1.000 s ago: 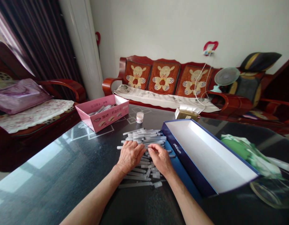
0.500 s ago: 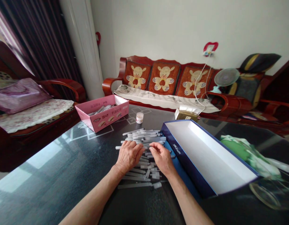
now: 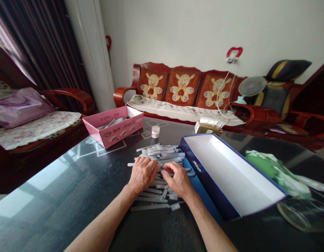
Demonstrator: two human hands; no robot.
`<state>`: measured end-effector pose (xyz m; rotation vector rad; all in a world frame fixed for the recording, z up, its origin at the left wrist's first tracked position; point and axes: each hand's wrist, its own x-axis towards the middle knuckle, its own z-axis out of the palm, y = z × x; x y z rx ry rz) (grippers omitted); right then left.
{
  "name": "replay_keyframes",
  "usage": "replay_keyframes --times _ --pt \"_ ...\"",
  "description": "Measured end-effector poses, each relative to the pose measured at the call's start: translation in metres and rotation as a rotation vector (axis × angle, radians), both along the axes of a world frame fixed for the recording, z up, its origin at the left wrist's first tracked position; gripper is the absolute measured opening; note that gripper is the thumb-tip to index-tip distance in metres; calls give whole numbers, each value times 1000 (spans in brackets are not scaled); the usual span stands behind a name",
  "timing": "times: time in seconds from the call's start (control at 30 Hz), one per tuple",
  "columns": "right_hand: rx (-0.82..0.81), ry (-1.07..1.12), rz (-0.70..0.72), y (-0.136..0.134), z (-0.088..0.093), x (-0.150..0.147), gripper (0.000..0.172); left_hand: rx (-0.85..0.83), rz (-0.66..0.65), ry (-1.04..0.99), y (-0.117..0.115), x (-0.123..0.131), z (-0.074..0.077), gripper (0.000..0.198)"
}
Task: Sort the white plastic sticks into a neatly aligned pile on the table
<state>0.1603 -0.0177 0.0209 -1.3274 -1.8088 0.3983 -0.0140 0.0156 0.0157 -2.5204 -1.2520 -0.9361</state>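
A loose pile of thin, pale grey translucent plastic sticks (image 3: 162,152) lies on the dark glass tabletop (image 3: 72,175) in front of me. My left hand (image 3: 142,174) rests palm-down on the pile's near left part, fingers curled over the sticks. My right hand (image 3: 178,180) lies beside it, fingertips pressed among the sticks close to my left fingers. Its fingers seem to pinch a stick, though the grip is partly hidden. Longer sticks lie loose below my wrists.
An open blue box (image 3: 204,175) with a white inside lies right of the pile. A pink cardboard box (image 3: 112,128) holding more sticks stands beyond. A small white jar (image 3: 155,131), a tissue box (image 3: 208,128) and a green-and-white plastic bag (image 3: 274,171) are on the table.
My right hand has slid left and toward me, its fingertips now nearer my left hand. My left hand has hardly moved. The whole view has shifted slightly.
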Motion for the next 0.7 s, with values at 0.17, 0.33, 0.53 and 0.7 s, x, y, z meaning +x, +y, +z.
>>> replay_keyframes --times 0.17,0.33,0.53,0.7 --pt "60 77 -35 4 -2 0 12 -10 -60 -19 0 2 -1 25" --pt "47 93 -75 2 2 2 14 3 -80 -25 -1 2 1 25" --pt "58 122 -263 6 -1 14 12 41 56 -33 1 1 3 26" --pt "203 -14 -95 3 -2 5 20 67 74 -49 1 3 1 24"
